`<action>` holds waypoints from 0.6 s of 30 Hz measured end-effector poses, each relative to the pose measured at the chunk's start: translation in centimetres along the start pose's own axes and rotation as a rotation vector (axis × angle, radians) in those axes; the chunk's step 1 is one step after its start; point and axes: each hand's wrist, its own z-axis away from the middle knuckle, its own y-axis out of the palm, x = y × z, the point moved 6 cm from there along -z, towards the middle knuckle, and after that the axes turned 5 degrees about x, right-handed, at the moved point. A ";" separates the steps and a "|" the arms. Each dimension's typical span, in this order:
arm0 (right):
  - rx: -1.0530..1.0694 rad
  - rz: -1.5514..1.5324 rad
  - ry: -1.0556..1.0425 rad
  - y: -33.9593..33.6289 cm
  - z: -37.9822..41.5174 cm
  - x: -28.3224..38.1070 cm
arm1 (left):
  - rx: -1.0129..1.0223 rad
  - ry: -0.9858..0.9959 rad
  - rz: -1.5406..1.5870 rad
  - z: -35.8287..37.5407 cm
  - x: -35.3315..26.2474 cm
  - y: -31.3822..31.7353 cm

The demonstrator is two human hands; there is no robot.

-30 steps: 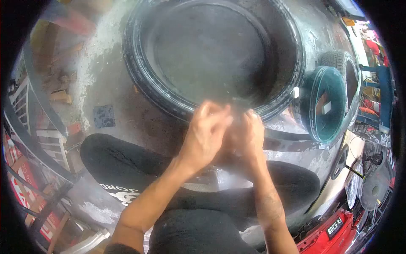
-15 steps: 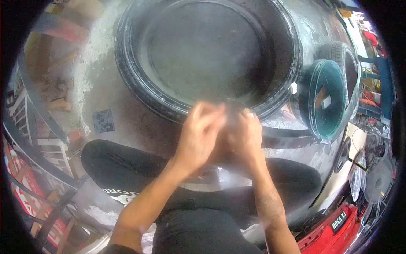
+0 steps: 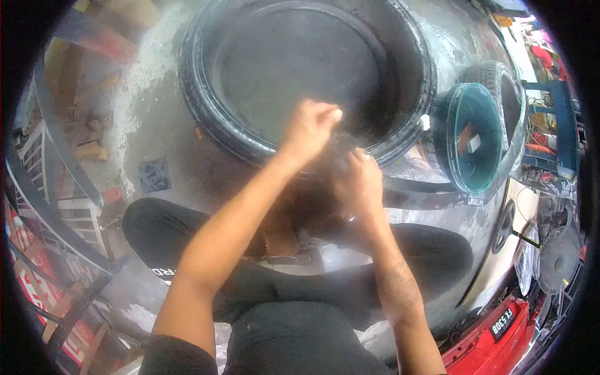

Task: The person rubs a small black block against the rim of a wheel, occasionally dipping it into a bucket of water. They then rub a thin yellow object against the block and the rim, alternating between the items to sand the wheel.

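Note:
A large black round tub [image 3: 206, 119] with a thick wet rim stands in front of my knees, and what looks like murky water fills its inside. Over the near rim is my left hand [image 3: 306, 132], its fingers pinched together, with a small whitish spot [image 3: 337, 115] at their tips that I cannot identify. My right hand [image 3: 362, 181] is lower and to the right, just in front of the rim, with fingers curled in. Beside its fingers is a blurred dark patch [image 3: 342, 149]; its kind cannot be made out.
On the right stand a translucent teal basin [image 3: 456, 169] with a white block [image 3: 474, 144] inside, and a tyre [image 3: 490, 76] behind it. A small white lump [image 3: 425, 122] sits on the tub's rim. A red car panel [image 3: 481, 337] lies lower right, a white rack [image 3: 78, 215] left.
My left hand has moved up and away from my right hand, farther over the tub. The right hand stays near the rim. The view has shifted slightly.

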 end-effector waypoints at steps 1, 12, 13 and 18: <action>0.003 0.017 -0.018 -0.1 -0.2 -0.1 | -0.009 -0.024 0.038 -1.2 -0.1 -0.7; -0.129 -0.527 0.027 2.0 0.6 -1.2 | 0.648 0.563 -0.065 -7.8 -24.2 22.3; -0.149 -0.730 0.046 2.5 1.0 -1.4 | 0.731 0.581 -0.139 -8.1 -24.4 26.5; -0.137 -0.080 -0.039 1.4 0.9 0.5 | 0.727 0.462 -0.908 -12.3 -17.2 42.7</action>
